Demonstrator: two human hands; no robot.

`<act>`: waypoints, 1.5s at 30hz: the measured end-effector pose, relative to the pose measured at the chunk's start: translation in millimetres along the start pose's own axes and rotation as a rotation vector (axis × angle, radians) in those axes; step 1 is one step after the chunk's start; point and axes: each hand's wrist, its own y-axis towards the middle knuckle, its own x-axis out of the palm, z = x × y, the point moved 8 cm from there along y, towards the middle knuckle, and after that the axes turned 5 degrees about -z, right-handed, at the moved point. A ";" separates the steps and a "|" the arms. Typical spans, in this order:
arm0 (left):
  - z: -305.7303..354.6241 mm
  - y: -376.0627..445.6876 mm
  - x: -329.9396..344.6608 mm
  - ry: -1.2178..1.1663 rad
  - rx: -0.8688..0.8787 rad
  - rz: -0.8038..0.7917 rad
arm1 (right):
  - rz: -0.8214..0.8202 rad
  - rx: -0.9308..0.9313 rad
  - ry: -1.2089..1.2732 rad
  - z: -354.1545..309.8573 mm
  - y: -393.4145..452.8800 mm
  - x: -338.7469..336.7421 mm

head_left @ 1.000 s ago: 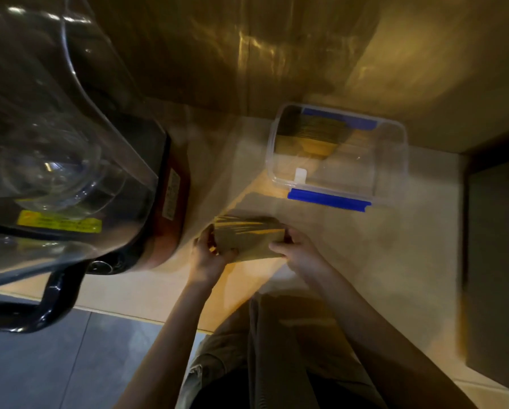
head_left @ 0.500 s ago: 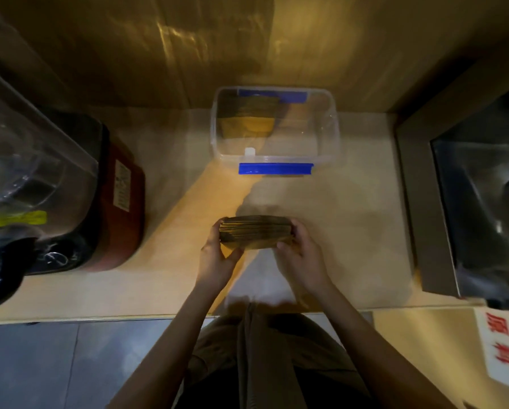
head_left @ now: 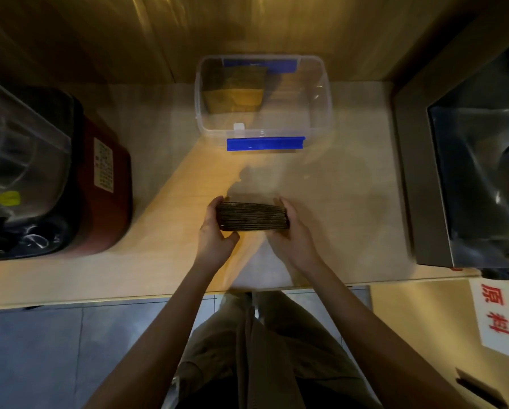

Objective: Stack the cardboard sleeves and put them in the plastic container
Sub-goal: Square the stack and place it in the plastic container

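A person squares up a stack of cardboard sleeves (head_left: 251,216) between both hands on a wooden counter (head_left: 350,231).

Seen from above, the left hand (head_left: 216,231) curls around the stack's nine o'clock end and the right hand (head_left: 291,231) around its three o'clock end, fingers closed snugly against the cardboard. A second ago the bundle sat askew with its edges fanned; now the edges line up flush, so stacking looks finished and loading should come next. The clear plastic container (head_left: 325,93), lid off, waits at twelve o'clock, well apart from the hands, with an earlier batch of sleeves (head_left: 235,91) already standing in its far-left corner. A dark red appliance (head_left: 105,184) sits at nine o'clock.
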 end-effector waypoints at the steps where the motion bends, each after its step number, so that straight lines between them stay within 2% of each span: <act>1: -0.8 0.2 1.0 -0.023 -0.009 0.000 | 0.007 0.000 -0.005 -0.2 0.6 1.0; 8: -0.7 0.7 -3.3 -0.085 0.005 0.020 | 0.013 -0.027 0.010 -5.2 0.7 -1.0; 16: -1.3 -4.6 5.9 -0.256 -0.062 0.035 | 0.054 0.019 0.156 1.4 0.8 11.6; 26: 7.4 -4.0 -5.5 -0.118 0.017 0.058 | 0.048 -0.002 -0.046 1.4 9.0 -6.3; 32: 15.6 5.3 -14.5 0.077 0.082 0.018 | -0.050 0.011 -0.178 -5.6 14.2 -11.2; 38: 56.8 33.3 -40.5 0.218 0.142 -0.054 | -0.069 -0.112 -0.316 -49.0 34.0 -41.8; 42: 102.8 58.9 -66.7 0.232 0.216 -0.028 | -0.053 -0.246 -0.337 -92.1 54.4 -65.1; 45: 131.7 78.7 -84.7 0.293 0.274 0.004 | -0.048 -0.279 -0.326 -118.7 73.5 -78.8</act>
